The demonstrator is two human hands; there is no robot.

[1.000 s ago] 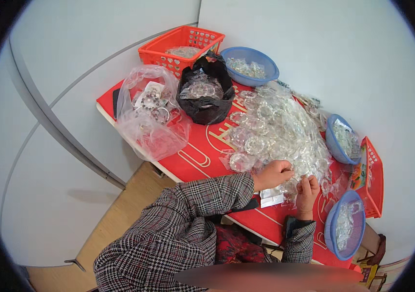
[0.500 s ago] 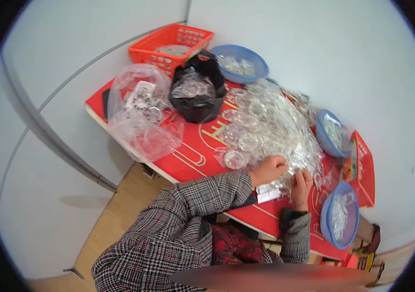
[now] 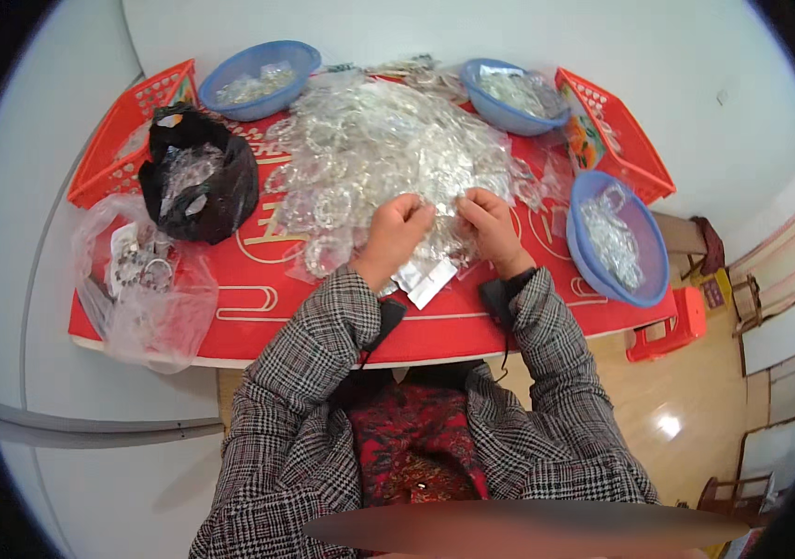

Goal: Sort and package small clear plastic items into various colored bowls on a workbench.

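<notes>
In front of me, both hands meet low over a heap of small clear plastic bags [image 3: 370, 140], many with clear ring-shaped pieces inside. My left hand [image 3: 397, 233] is closed, thumb and fingertips pinched. Opposite it, my right hand [image 3: 493, 228] pinches too, a short gap away. Shiny clear plastic, looking like a bag, shows between the two sets of fingertips; its exact outline blends into the heap. Just below the hands lie white cards or packets [image 3: 430, 282] on the red table cover [image 3: 323, 321].
Blue bowls of clear bagged pieces stand at back left [image 3: 297, 74], back right [image 3: 530, 119] and right [image 3: 651, 265]. Red baskets sit left [image 3: 99, 172] and right [image 3: 635, 163]. A black bag [image 3: 230, 200] and a clear bag [image 3: 174, 321] lie left. A red stool [image 3: 686, 321] stands beyond.
The view has turned, so the table now lies squarely ahead with the heap in the middle. Both hands stay together at the heap's near edge, now pinching side by side.
</notes>
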